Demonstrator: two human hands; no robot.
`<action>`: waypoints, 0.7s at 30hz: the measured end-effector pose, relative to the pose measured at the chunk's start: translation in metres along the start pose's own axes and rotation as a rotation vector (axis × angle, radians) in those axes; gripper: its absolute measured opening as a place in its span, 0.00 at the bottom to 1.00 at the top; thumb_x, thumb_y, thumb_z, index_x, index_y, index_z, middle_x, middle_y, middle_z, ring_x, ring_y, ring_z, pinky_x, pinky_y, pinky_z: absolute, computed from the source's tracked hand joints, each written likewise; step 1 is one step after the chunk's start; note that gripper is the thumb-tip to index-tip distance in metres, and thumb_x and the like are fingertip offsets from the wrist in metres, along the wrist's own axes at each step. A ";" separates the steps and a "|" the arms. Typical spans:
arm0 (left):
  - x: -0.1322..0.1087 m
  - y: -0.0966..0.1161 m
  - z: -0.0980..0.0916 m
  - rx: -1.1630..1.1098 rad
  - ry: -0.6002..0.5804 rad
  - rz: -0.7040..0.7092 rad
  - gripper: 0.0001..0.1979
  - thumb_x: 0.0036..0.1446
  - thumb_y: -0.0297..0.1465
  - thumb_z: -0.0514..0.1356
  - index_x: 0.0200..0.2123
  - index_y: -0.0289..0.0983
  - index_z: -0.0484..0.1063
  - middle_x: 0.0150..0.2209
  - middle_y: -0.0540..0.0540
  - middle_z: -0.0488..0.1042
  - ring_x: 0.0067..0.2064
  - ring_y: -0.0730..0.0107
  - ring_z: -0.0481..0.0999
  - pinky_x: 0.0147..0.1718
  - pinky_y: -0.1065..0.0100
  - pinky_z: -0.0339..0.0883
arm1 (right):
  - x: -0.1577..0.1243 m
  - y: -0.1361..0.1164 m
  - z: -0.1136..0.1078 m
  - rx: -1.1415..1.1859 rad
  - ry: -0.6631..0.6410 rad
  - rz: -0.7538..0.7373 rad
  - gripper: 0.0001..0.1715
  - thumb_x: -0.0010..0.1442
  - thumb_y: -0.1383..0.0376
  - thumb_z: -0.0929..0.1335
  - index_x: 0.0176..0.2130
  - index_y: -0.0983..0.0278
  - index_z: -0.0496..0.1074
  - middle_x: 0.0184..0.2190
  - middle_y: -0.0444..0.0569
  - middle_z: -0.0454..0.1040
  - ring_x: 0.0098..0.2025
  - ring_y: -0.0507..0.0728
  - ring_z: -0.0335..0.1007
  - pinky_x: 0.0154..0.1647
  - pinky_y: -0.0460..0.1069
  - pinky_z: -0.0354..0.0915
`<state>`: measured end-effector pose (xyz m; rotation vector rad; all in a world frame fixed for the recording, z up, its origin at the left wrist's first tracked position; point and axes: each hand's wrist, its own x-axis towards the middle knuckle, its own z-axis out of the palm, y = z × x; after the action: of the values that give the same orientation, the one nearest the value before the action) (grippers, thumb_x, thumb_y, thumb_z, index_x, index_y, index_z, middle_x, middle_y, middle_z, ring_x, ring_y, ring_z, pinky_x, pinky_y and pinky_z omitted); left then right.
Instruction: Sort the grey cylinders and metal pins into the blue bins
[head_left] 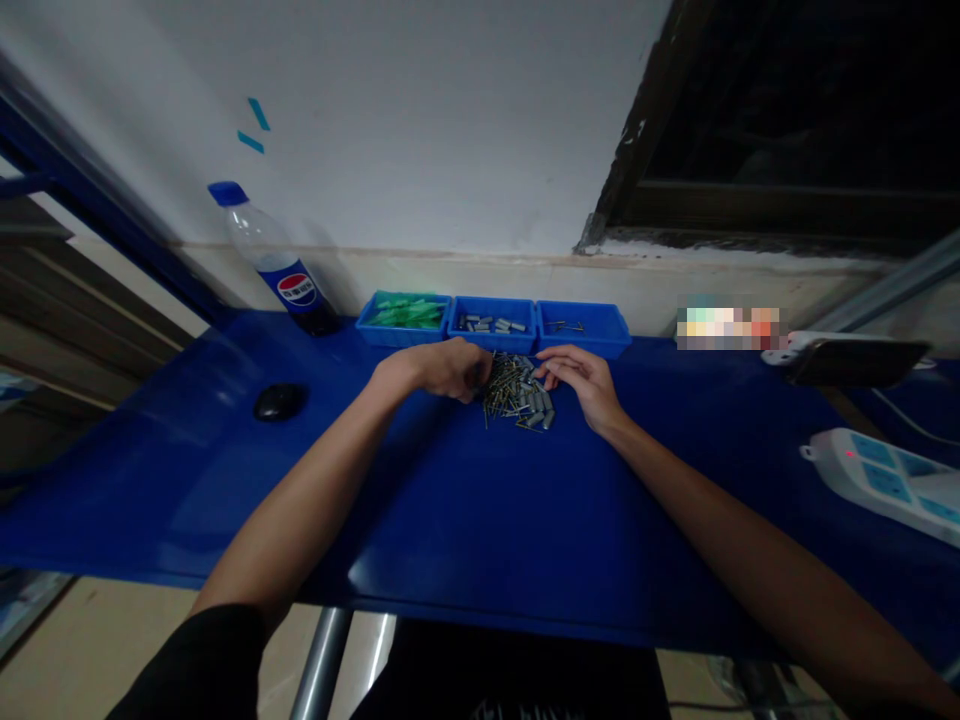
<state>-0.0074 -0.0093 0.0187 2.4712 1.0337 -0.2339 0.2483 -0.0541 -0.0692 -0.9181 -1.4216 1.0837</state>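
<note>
- So, a mixed pile of thin metal pins (pixel 504 385) and small grey cylinders (pixel 538 403) is heaped on the blue table (pixel 480 530), right between the two hands and just in front of the row of bins.
- The left hand (pixel 454 370) is held at the pile's left edge, knuckles up, with the fingers curled inward. Whether anything's being pinched can't really be told, since the fingertips are mostly hidden by the hand itself.
- The right hand (pixel 586 385) is placed at the pile's upper right, near the grey cylinders. Its fingers are bent and kept close together, with the thumb brought near them; whether a piece is gripped can't be made out, it's too small and dark there.
- Three blue bins are lined up side by side along the wall: the left bin (pixel 401 338) is filled with green pieces (pixel 409 311), some grey cylinders are held in the middle bin (pixel 491 343), and a few pins are scattered in the right bin (pixel 611 322).
- Over on the left, a Pepsi bottle (pixel 262 245) is stood by the wall, partly filled, with a black mouse (pixel 277 402) placed nearer the table's front edge.
- On the far right, a white-and-blue power strip (pixel 885 478) is laid down with a red light lit.
</note>
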 end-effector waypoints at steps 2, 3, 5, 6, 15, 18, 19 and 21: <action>-0.001 -0.002 -0.003 -0.031 0.058 0.081 0.16 0.51 0.21 0.63 0.45 0.35 0.77 0.38 0.48 0.81 0.36 0.68 0.77 0.34 0.71 0.65 | 0.000 0.000 0.000 0.003 -0.002 0.000 0.12 0.61 0.57 0.73 0.43 0.60 0.81 0.33 0.47 0.83 0.28 0.55 0.73 0.35 0.53 0.69; -0.002 -0.002 -0.005 -0.044 0.093 0.133 0.16 0.53 0.21 0.62 0.46 0.35 0.78 0.40 0.46 0.81 0.38 0.68 0.77 0.36 0.71 0.66 | 0.000 0.000 0.000 0.006 -0.002 0.000 0.11 0.61 0.58 0.73 0.43 0.60 0.81 0.33 0.47 0.83 0.28 0.55 0.73 0.34 0.53 0.69; -0.001 -0.001 -0.007 -0.064 0.158 0.228 0.15 0.56 0.22 0.60 0.46 0.35 0.79 0.44 0.44 0.81 0.41 0.67 0.78 0.41 0.69 0.67 | 0.001 0.000 0.001 0.012 -0.001 -0.002 0.11 0.61 0.58 0.73 0.42 0.60 0.81 0.32 0.47 0.83 0.28 0.55 0.73 0.34 0.53 0.69; -0.001 0.000 -0.008 -0.073 0.188 0.259 0.14 0.57 0.23 0.60 0.46 0.35 0.79 0.44 0.43 0.82 0.42 0.67 0.79 0.42 0.68 0.68 | 0.001 -0.001 0.001 0.014 0.000 -0.002 0.11 0.61 0.58 0.73 0.42 0.60 0.81 0.32 0.47 0.82 0.28 0.55 0.73 0.34 0.52 0.68; 0.007 0.004 -0.002 -0.510 0.409 0.221 0.12 0.61 0.32 0.63 0.45 0.33 0.80 0.42 0.41 0.84 0.40 0.67 0.83 0.43 0.67 0.76 | 0.001 0.001 0.000 -0.009 -0.001 0.012 0.13 0.61 0.55 0.74 0.42 0.60 0.81 0.33 0.48 0.83 0.28 0.55 0.74 0.34 0.53 0.69; 0.009 0.003 -0.001 -0.643 0.430 0.221 0.12 0.61 0.34 0.65 0.43 0.31 0.80 0.37 0.40 0.84 0.37 0.67 0.83 0.41 0.65 0.78 | 0.001 0.002 0.000 -0.010 -0.006 0.015 0.13 0.61 0.55 0.74 0.42 0.60 0.81 0.33 0.48 0.83 0.28 0.55 0.74 0.34 0.53 0.69; 0.009 0.003 -0.002 -0.667 0.433 0.221 0.13 0.60 0.35 0.65 0.42 0.31 0.80 0.36 0.40 0.84 0.37 0.66 0.83 0.40 0.65 0.78 | 0.001 0.002 -0.001 -0.009 -0.007 0.016 0.13 0.61 0.55 0.74 0.42 0.60 0.81 0.33 0.48 0.83 0.28 0.55 0.74 0.34 0.53 0.69; 0.010 0.002 -0.002 -0.686 0.438 0.207 0.13 0.60 0.36 0.66 0.40 0.30 0.80 0.35 0.39 0.84 0.35 0.66 0.83 0.39 0.65 0.78 | 0.001 0.003 -0.001 -0.002 -0.009 0.017 0.13 0.61 0.55 0.74 0.42 0.60 0.81 0.33 0.48 0.83 0.28 0.55 0.73 0.34 0.52 0.68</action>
<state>0.0008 -0.0035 0.0185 1.9915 0.8176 0.6491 0.2490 -0.0518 -0.0713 -0.9295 -1.4254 1.1004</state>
